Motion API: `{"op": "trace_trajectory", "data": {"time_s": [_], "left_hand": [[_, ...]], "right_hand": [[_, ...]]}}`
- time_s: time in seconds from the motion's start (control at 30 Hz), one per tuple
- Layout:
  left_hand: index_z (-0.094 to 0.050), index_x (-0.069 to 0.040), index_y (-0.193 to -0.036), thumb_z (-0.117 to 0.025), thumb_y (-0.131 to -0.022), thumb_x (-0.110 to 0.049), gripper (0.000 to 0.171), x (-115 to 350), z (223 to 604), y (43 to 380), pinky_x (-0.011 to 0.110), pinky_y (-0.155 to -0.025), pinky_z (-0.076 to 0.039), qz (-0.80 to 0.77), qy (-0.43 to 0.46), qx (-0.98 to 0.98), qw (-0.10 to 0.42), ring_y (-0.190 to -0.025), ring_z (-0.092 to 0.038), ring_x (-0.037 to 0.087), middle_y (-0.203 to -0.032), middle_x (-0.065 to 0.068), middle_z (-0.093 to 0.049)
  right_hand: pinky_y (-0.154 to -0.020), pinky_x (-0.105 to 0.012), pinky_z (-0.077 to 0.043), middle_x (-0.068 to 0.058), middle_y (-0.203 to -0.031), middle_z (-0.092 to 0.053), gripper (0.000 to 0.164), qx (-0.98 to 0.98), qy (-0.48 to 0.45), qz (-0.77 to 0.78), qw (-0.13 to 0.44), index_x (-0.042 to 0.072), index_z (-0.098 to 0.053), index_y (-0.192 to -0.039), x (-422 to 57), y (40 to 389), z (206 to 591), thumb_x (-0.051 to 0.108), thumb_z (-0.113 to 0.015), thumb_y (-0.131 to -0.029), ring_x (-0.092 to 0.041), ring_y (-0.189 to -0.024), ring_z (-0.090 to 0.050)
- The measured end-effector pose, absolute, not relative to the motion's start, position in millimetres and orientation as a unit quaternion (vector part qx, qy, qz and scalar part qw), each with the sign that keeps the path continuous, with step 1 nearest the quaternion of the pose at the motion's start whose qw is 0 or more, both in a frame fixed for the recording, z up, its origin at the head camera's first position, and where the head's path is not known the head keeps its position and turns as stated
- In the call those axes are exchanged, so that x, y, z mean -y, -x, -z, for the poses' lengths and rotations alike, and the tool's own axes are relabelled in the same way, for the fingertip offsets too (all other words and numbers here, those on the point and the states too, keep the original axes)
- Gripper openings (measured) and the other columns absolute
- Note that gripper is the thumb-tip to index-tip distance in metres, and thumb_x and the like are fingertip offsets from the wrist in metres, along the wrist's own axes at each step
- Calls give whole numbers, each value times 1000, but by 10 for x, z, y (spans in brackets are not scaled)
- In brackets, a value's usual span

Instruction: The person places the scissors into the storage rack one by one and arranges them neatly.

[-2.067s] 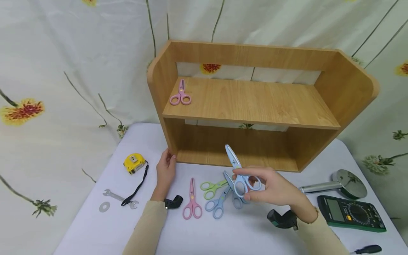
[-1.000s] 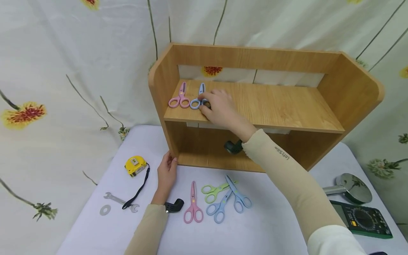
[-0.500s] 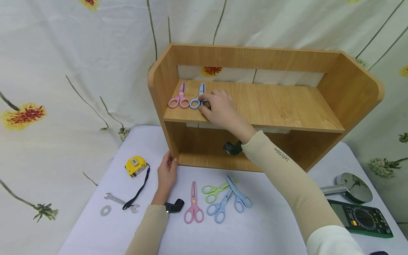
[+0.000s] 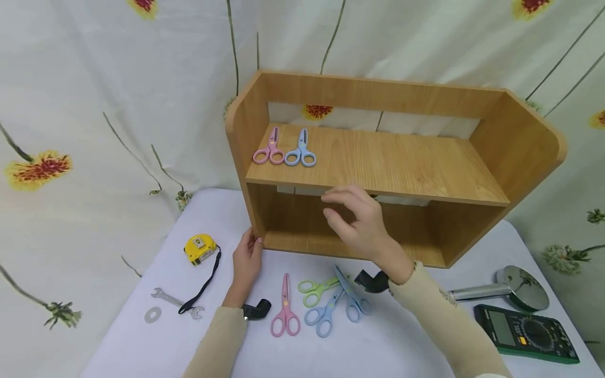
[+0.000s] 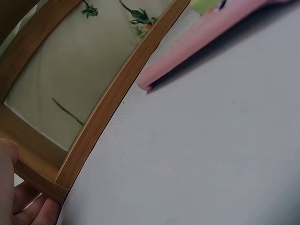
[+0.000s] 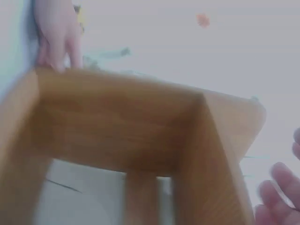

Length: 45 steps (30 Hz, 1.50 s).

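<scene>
- Shelf is clamped in left grip.
- Right grip is held apart.
- Pink scissors are laid beside blue scissors on upper board.

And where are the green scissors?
In the head view, the green scissors lie on the table, right of the pink pair there, with a blue pair across their blades.

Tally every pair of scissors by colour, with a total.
Pink scissors: 2 (1 on the shelf, 1 on the table)
Blue scissors: 3 (1 on the shelf, 2 on the table)
Green scissors: 1 (on the table)
Total: 6
</scene>
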<state>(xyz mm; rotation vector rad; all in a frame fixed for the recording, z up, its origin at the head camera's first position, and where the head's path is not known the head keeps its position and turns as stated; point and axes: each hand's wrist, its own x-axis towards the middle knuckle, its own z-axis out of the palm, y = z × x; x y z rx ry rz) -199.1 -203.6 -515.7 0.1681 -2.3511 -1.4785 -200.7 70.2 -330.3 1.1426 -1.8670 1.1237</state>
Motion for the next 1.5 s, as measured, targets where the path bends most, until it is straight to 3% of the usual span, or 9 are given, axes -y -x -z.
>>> {"op": "trace_trajectory", "data": {"time_s": [0.3,0.43,0.6,0.73,0.83,1.03,1.23,1.37,1.5], "left_hand": [[-48,-10,-150,-53,-106,-17,45,2055,5104,2019,48,-105,-55,519,-69,834,175,-125,-63,34,-139,20,-62],[-47,-10,-150,-52,-106,-16,45,2040,5109,1984,48,-106,-54,526,-75,831,165,-126,-62,34,-140,20,-61],[-47,-11,-151,-51,-106,-20,45,2014,5126,1944,48,-108,-53,533,-83,827,160,-128,-61,33,-141,18,-60],[-47,-12,-151,-52,-106,-19,45,2001,5155,1942,47,-107,-54,532,-86,826,165,-126,-63,32,-141,18,-61],[-48,-11,-150,-52,-106,-18,45,1997,5163,1952,47,-106,-54,531,-84,827,168,-125,-64,32,-140,19,-62],[-48,-10,-150,-52,-106,-17,45,2009,5163,1986,47,-105,-54,530,-75,827,173,-125,-63,33,-139,19,-62],[-49,-10,-149,-53,-106,-18,44,2014,5158,1986,48,-106,-54,527,-76,830,169,-126,-63,33,-139,18,-61],[-48,-12,-150,-52,-106,-20,44,2019,5159,1985,48,-108,-53,525,-82,830,169,-126,-62,32,-140,17,-61],[-47,-11,-150,-51,-107,-20,45,2021,5161,1982,49,-107,-53,524,-82,831,168,-125,-62,32,-140,18,-61]], "right_hand": [[-79,-35,-60,-4,-103,-73,23,839,-324,-418,125,7,-74,-113,-1149,1514,4058,7,-72,-89,-14,-88,-67],[-79,-28,-58,-2,-104,-73,25,851,-284,-436,67,9,-73,-116,-1235,1429,4221,10,-71,-91,-5,-86,-64],[-76,-24,-56,-12,-113,-73,27,847,-298,-439,9,6,-71,-120,-1237,1451,4358,10,-70,-93,-5,-86,-63],[-74,-26,-54,-13,-117,-71,37,874,-303,-377,-46,4,-67,-128,-1217,1432,4430,19,-70,-94,-13,-87,-61],[-75,-28,-53,-9,-111,-71,40,901,-280,-327,-49,3,-67,-126,-1203,1412,4479,23,-73,-92,-18,-89,-62],[-60,-24,-37,3,-78,-57,27,935,-196,-282,-88,12,-67,-107,-1130,1413,4647,22,-80,-85,-11,-71,-47],[-58,-24,-33,5,-73,-55,23,938,-188,-279,-81,15,-59,-96,-1078,1399,4770,18,-80,-85,-12,-65,-45],[-54,-23,-29,5,-65,-45,20,939,-179,-285,-73,13,-59,-98,-1073,1415,4797,11,-75,-86,-12,-60,-42],[-52,-23,-26,5,-62,-40,30,935,-161,-305,-82,10,-58,-112,-1092,1439,4819,7,-71,-85,-12,-57,-38]]}}
